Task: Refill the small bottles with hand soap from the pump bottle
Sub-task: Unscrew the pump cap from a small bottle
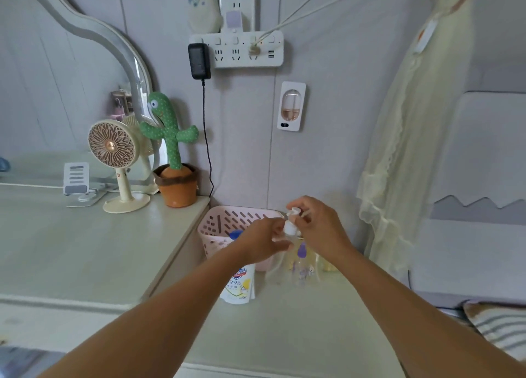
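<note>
A clear pump bottle [302, 264] with a purple label and pale yellow soap stands on the low white surface. Its white pump head [292, 213] and collar rise between my hands. My right hand [320, 228] curls its fingers round the pump head from the right. My left hand [263, 242] pinches the white collar just under the head from the left. Right of the bottle, partly hidden behind my right wrist, is a small clear bottle [328, 265] with yellowish liquid. A white soap refill pouch [238, 285] with a blue cap stands to the left.
A pink slotted basket [225, 224] sits behind the pouch against the wall. On the higher desk to the left stand a small fan [113, 155], a cactus toy in a pot [173, 161] and a mirror. A pale curtain [398, 150] hangs at right, with bedding beyond.
</note>
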Tool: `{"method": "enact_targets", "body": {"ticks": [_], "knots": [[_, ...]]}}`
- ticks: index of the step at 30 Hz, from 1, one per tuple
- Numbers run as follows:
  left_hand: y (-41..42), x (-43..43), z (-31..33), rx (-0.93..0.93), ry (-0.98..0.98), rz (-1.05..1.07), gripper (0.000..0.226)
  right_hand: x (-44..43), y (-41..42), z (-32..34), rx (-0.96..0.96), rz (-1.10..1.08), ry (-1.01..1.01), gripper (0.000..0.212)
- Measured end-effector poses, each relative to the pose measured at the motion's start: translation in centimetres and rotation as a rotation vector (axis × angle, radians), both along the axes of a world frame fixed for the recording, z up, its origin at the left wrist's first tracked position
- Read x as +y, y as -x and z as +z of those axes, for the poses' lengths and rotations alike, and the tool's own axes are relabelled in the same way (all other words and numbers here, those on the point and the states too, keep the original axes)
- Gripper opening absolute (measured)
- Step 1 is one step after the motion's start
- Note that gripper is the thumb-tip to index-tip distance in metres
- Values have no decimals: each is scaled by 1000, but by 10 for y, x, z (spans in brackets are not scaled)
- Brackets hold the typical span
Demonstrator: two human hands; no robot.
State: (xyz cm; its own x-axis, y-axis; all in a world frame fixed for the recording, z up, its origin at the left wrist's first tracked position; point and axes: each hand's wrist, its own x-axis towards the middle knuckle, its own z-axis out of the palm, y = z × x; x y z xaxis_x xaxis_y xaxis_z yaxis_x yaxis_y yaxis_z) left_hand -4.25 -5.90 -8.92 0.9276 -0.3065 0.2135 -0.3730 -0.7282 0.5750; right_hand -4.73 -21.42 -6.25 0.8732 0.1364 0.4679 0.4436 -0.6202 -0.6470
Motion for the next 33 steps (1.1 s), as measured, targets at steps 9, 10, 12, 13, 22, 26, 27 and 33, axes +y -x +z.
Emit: {"method": "enact_targets", "body": {"ticks": [9,10,12,13,22,26,27,33], "knots": [[30,-16,-6,65,265,55,35,-7,27,1,9,37,-182,18],[33,-15,-7,90,301,44,32,-8,30,1,14,26,-190,17],[39,-15,-8,109,359,28,29,-9,38,1,50,11,-225,19],[42,-15,-9,97,367,34,29,-9,41,1,83,-1,-239,25],[61,-18,-14,-67,370,148,32,-6,61,-7,182,-135,-112,41],[68,-20,-16,-87,314,148,38,-3,64,-9,123,-149,-72,41],[69,-18,-17,-69,329,138,37,-3,64,-10,111,-143,-39,39],[76,-7,-26,154,446,-12,30,-13,66,-20,94,88,44,29]]}}
